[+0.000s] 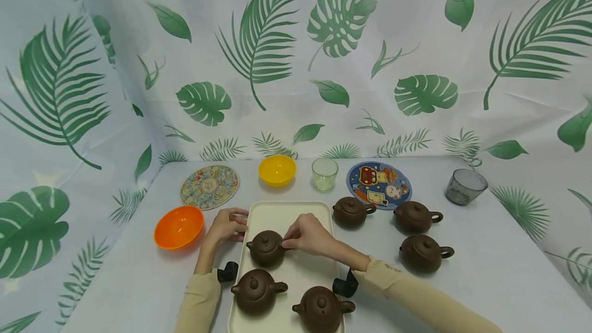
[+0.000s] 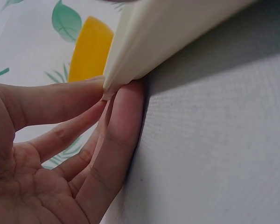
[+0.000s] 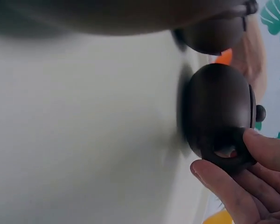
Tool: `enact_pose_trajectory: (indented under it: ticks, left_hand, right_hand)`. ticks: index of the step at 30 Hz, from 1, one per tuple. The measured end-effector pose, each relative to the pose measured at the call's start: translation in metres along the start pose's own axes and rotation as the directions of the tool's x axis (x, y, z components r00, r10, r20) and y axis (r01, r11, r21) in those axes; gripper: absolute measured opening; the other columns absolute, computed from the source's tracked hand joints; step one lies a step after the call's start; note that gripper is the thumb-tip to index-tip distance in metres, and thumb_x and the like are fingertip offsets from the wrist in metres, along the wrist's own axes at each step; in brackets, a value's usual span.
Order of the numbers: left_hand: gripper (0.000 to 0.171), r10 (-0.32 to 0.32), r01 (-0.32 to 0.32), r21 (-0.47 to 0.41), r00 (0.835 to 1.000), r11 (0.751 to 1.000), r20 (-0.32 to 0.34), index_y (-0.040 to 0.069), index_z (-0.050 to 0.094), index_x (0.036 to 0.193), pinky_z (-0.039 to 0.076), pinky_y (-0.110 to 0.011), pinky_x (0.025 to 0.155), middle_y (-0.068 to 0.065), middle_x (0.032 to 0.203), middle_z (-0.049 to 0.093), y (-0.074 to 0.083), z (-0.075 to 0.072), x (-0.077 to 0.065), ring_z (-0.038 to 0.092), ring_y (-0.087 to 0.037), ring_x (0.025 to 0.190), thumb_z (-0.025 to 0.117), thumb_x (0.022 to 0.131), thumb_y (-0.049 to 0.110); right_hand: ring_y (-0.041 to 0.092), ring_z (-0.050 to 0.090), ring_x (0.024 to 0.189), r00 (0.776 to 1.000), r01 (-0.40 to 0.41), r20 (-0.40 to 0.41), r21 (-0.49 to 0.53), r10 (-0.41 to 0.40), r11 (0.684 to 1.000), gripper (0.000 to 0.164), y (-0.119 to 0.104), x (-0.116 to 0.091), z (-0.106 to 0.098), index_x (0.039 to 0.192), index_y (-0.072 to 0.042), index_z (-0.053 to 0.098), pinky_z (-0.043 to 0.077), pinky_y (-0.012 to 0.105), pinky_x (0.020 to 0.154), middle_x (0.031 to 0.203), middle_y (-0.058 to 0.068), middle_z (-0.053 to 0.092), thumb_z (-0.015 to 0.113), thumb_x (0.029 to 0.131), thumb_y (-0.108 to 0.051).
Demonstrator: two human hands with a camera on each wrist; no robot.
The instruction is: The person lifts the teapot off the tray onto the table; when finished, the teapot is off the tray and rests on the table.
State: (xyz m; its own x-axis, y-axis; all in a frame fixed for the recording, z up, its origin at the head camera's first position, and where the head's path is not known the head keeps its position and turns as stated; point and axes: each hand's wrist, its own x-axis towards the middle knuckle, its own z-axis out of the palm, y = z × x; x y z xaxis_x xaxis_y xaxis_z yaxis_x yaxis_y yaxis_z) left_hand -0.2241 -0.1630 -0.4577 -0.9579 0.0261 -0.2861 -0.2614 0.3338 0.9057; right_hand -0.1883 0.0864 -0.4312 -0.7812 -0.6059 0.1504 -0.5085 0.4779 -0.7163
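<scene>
My right hand (image 1: 307, 236) pinches the loop handle of a dark brown teapot (image 1: 266, 248), which sits at the left side of a cream tray (image 1: 289, 212). Seen in the right wrist view, thumb and fingers close round that handle (image 3: 228, 161). My left hand (image 1: 227, 230) grips the tray's left edge; in the left wrist view its thumb lies on the rim and a finger reaches underneath. Two more brown teapots stand nearer on the tray, one at the left (image 1: 255, 293) and one at the right (image 1: 322, 311).
Right of the tray stand three brown teapots (image 1: 422, 254). An orange bowl (image 1: 179, 227) is left of my left hand. Along the back are a patterned round mat (image 1: 210, 187), a yellow bowl (image 1: 277, 171), a green glass (image 1: 325, 174), a blue mat (image 1: 379, 185) and a grey glass (image 1: 465, 187).
</scene>
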Motion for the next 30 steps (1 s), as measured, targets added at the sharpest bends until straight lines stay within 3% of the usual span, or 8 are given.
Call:
enact_pose_trajectory:
  ticks: [9, 19, 25, 30]
  left_hand:
    - [0.040, 0.008, -0.008, 0.004, 1.000, 1.000, -0.020, -0.005, 0.062, 0.118, 0.059, -0.034, 0.055, -0.013, 0.084, 0.062, 0.000, 0.004, 0.001, 0.063, -0.017, 0.060, 0.067, 0.079, -0.011]
    - [0.041, 0.011, -0.011, -0.003, 1.000, 1.000, -0.003, -0.007, 0.060, 0.119, 0.059, -0.034, 0.055, -0.014, 0.085, 0.061, 0.003, 0.001, 0.000, 0.064, -0.018, 0.061, 0.066, 0.079, -0.012]
    - [0.041, 0.007, -0.007, -0.003, 1.000, 1.000, -0.002, -0.007, 0.061, 0.119, 0.059, -0.034, 0.055, -0.014, 0.085, 0.062, -0.003, 0.002, -0.001, 0.063, -0.018, 0.062, 0.066, 0.079, -0.012]
    - [0.041, -0.001, 0.001, -0.009, 1.000, 1.000, -0.013, -0.005, 0.061, 0.118, 0.059, -0.034, 0.055, -0.013, 0.086, 0.062, -0.003, 0.003, 0.000, 0.063, -0.018, 0.062, 0.066, 0.079, -0.011]
  right_hand:
    - [0.006, 0.067, 0.064, 0.999, -0.034, 0.035, 0.069, 0.032, 0.997, 0.007, 0.013, -0.022, -0.039, 0.086, -0.002, 0.077, 0.054, 0.020, 0.056, 0.078, 0.004, 0.073, 0.072, 0.084, -0.007]
    - [0.006, 0.067, 0.066, 0.997, -0.067, -0.034, 0.014, 0.068, 0.998, 0.008, 0.046, -0.082, -0.096, 0.088, -0.003, 0.077, 0.050, 0.020, 0.052, 0.078, 0.003, 0.074, 0.072, 0.084, -0.009]
    - [0.003, 0.067, 0.069, 0.994, -0.108, 0.000, 0.018, 0.108, 0.994, 0.008, 0.062, -0.113, -0.112, 0.087, -0.002, 0.077, 0.054, 0.021, 0.057, 0.079, 0.002, 0.073, 0.072, 0.083, -0.007]
    - [0.002, 0.066, 0.070, 0.994, -0.111, -0.011, 0.006, 0.111, 0.994, 0.007, 0.070, -0.124, -0.118, 0.086, 0.000, 0.076, 0.055, 0.021, 0.058, 0.078, 0.003, 0.073, 0.073, 0.082, -0.005]
